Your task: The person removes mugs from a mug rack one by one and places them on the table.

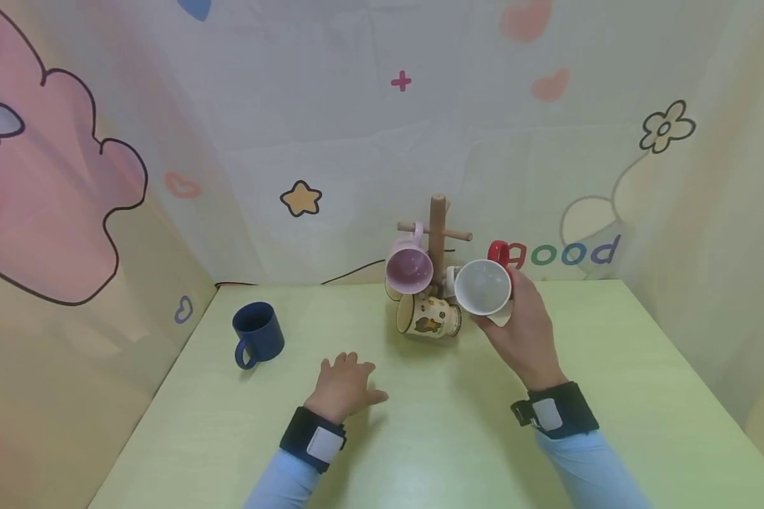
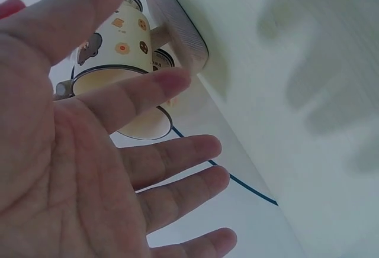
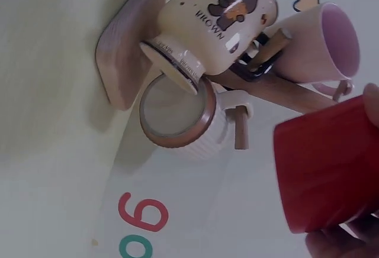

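My right hand (image 1: pixel 527 332) grips a red mug (image 3: pixel 328 163) with a white inside, its red handle upward, in front of the right side of a wooden mug tree (image 1: pixel 438 226). A pink mug (image 1: pixel 410 268) hangs from an upper peg at the left. Lower down hangs a cream mug with a brown bear (image 1: pixel 428 316), lying sideways. A white ribbed mug with a brown-edged base (image 3: pixel 204 134) hangs on another peg, mostly hidden behind the red mug in the head view. My left hand (image 1: pixel 344 387) hovers over the table, fingers spread, holding nothing.
A dark blue mug (image 1: pixel 264 334) stands on the left of the pale green table (image 1: pixel 420 452), its handle toward me. Behind the tree rises a printed cloth backdrop (image 1: pixel 350 141). A thin dark cable (image 1: pixel 353 271) runs along the table's back edge.
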The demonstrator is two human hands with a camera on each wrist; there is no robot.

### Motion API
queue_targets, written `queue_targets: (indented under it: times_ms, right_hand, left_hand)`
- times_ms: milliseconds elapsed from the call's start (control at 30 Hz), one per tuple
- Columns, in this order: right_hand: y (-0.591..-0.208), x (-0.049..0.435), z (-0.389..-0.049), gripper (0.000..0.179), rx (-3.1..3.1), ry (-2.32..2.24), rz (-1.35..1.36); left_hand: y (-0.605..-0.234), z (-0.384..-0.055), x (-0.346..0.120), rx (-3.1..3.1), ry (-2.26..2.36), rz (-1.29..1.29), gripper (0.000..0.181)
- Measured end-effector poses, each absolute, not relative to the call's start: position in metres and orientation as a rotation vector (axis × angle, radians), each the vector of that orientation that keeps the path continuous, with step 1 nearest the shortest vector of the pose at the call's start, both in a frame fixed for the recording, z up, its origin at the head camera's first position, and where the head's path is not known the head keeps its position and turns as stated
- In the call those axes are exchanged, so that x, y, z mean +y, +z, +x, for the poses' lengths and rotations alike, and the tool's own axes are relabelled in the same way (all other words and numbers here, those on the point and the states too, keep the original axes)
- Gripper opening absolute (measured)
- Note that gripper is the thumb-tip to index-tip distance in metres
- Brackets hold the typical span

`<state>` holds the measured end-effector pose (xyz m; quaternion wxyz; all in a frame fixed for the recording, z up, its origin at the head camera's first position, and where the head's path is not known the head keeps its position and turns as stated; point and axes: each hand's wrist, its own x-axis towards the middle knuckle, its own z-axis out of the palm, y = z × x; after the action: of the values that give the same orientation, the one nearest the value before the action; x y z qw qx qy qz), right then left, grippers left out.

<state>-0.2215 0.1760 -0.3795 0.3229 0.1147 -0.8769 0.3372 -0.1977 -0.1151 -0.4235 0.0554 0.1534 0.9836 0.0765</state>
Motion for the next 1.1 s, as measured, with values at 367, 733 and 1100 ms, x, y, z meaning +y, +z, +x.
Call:
queue_targets:
  times_ms: [367, 733, 1100]
  right_hand:
    - [-0.378, 0.193, -0.193, 0.088, -2.626, 1.297, 0.133]
    - [-0.398, 0.197, -0.190, 0.080, -2.904, 1.551, 0.423]
    - [-0.414, 0.181, -0.192, 0.067, -3.067, 1.756, 0.852]
  left_hand:
    - [-0.422, -0.197, -0.114, 3.006, 0.315, 0.578, 0.049]
    - [-0.416, -0.198, -0.104, 2.952, 0.435, 0.699, 0.051]
    - [-0.414, -0.200, -0.090, 2.847, 0.516, 0.884, 0.062]
